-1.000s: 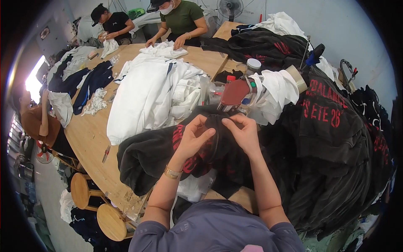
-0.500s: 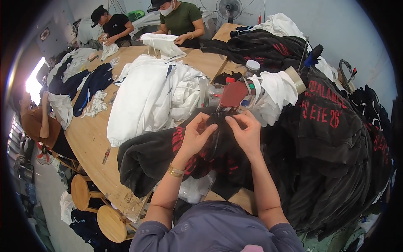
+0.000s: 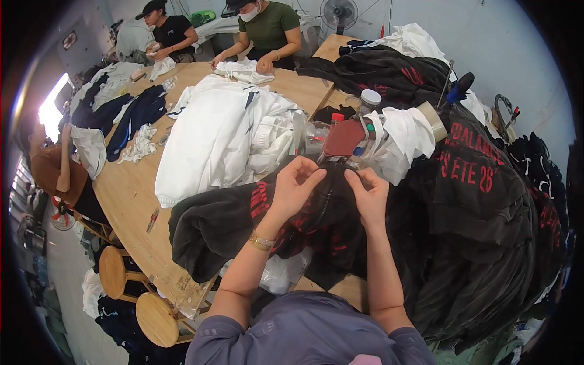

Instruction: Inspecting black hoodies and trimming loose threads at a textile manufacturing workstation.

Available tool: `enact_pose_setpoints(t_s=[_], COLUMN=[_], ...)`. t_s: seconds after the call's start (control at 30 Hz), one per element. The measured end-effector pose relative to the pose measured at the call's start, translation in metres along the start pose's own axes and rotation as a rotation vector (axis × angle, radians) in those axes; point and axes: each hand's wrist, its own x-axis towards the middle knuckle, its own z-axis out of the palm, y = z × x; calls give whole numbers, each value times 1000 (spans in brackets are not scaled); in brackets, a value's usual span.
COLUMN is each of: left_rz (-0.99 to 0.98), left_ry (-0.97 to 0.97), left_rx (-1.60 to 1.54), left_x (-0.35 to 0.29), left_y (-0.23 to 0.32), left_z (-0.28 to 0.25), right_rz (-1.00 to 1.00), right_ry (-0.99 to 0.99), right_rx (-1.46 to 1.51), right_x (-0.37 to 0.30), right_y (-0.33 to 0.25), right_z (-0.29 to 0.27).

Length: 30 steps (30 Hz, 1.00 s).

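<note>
A dark, washed-black garment (image 3: 207, 225) with red lettering lies bunched on the table in front of me. Thumb and fingers of my left hand (image 3: 298, 185) pinch its upper edge. Close by on the right, my right hand (image 3: 368, 193) pinches the same edge. Between the two hands runs what looks like a zipper (image 3: 327, 204). Just beyond my fingertips stands a small machine with a red-brown cover (image 3: 345, 137) and metal prongs. White cloth (image 3: 409, 131) is wrapped around its rear part. The fabric's edge right under the prongs is partly hidden by my fingers.
A white garment pile (image 3: 204, 143) lies left of the machine. More dark garments (image 3: 468, 225) heap up at the right. A lidded jar (image 3: 370, 100) stands behind the machine. Small snips (image 3: 152, 220) and stools (image 3: 157, 319) are at left. Several people work around the table.
Both my hands have shifted slightly right, still pinching the dark garment, and more of the zipper shows between them. Across the table, a person in green has lowered a white cloth onto the tabletop.
</note>
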Motion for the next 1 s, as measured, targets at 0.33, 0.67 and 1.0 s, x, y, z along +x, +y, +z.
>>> enact_pose_setpoints(t_s=[0.33, 0.67, 1.0], left_rz=[65, 74, 84], left_ry=[-78, 56, -80], left_rx=[25, 261, 182], left_x=[-35, -72, -75], left_y=[16, 35, 22], left_z=[4, -25, -40], right_rz=[-421, -783, -540], right_ry=[-29, -225, -324], right_rx=[-352, -650, -522], right_x=[-35, -62, -96], right_y=[-29, -45, -50], right_z=[-1, 21, 26])
